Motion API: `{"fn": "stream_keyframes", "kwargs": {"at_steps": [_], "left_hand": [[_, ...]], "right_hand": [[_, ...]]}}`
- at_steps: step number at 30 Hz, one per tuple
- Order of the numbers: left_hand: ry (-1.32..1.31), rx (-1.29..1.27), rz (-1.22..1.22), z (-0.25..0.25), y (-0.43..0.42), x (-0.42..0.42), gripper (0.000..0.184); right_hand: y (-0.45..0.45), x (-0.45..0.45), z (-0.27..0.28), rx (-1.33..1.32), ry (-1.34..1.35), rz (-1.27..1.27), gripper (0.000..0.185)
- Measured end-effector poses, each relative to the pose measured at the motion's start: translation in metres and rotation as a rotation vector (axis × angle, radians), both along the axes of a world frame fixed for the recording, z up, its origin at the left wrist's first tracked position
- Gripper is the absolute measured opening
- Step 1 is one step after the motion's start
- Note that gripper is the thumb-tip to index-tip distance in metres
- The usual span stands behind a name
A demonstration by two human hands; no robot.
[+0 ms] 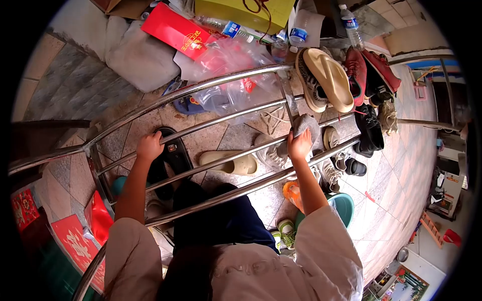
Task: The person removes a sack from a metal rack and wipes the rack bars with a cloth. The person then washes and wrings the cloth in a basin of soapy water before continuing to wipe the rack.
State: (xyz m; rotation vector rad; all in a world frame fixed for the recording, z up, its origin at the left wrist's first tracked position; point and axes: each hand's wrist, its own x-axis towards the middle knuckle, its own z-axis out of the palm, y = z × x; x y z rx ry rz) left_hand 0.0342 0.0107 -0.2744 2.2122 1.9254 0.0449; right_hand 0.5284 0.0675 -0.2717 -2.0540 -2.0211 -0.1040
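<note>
A metal shoe rack (211, 176) with shiny tubular rails stretches across the view in front of me. On the left, my left hand (149, 146) is closed around one of its inner rails. My right hand (300, 144) grips a grey cloth (306, 124), pressed against the rack near an upright crossbar (287, 95). Right beside the cloth, a beige flip-flop (329, 79) and a patterned shoe (310, 88) rest on the rack. Under the rails lie a black slipper (178, 155) and a cream clog (231, 164) on the tiled floor.
Red sneakers (355, 75) and black shoes (369, 128) sit further right. A green basin (344, 208) stands near my right forearm. Behind the rack are a clear plastic bag (231, 65), a red box (175, 31) and water bottles (351, 27). Red paper items (75, 241) lie at left.
</note>
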Motion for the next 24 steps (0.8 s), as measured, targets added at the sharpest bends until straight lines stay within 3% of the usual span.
{"fn": "stream_keyframes", "kwargs": {"at_steps": [5, 12, 13, 24], "left_hand": [[0.117, 0.012, 0.133, 0.001, -0.001, 0.01, 0.012], [0.22, 0.118, 0.168, -0.013, -0.004, 0.008, 0.018], [0.22, 0.136, 0.168, -0.014, -0.006, 0.007, 0.019], [0.228, 0.179, 0.208, -0.011, -0.008, 0.009, 0.021]], "right_hand": [[0.005, 0.005, 0.003, 0.023, 0.047, 0.14, 0.049], [0.004, 0.006, 0.001, 0.014, 0.097, 0.087, 0.047], [0.004, 0.005, 0.0, 0.104, 0.12, 0.103, 0.04], [0.013, 0.006, 0.002, -0.037, 0.212, 0.067, 0.039]]}}
